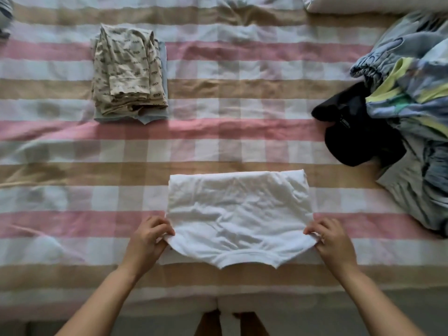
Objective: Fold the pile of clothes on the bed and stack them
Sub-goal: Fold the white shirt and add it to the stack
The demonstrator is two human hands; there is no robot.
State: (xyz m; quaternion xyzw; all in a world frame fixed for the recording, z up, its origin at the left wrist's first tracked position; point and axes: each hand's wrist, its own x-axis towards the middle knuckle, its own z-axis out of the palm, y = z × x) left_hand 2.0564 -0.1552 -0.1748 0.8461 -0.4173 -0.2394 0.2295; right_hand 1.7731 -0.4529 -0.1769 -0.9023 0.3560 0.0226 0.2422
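White garment [238, 212]: partly folded, lies flat on the checked bed cover [218, 146] at the near edge of the bed, straight in front of the person. Long axis runs left to right. Far edge is a straight fold; near edge is curved and hemmed, pointing back toward the person, and overlaps a lower white layer just showing beneath it.

Left hand [148, 241]: fingers curled, pinching the garment's near left corner, cloth slightly lifted there. Right hand [333, 241]: same grip on the near right corner. Both forearms reach in from the near edge.

Open room: beyond the garment's far edge, a wide stretch of bare cover. Bare cover also to its left.

Far left of the garment, well apart: folded stack [129, 73], a beige printed piece on top of a pale blue one, edges roughly squared.

Right of the garment and somewhat farther: unfolded pile [412, 112] of blue, grey and yellow-green cloth, with a black garment [356, 132] at its near left side. The pile's lower edge comes near the white garment's far right corner, not touching.

Far right beyond the pile: white pillow [375, 4], partly cut off.
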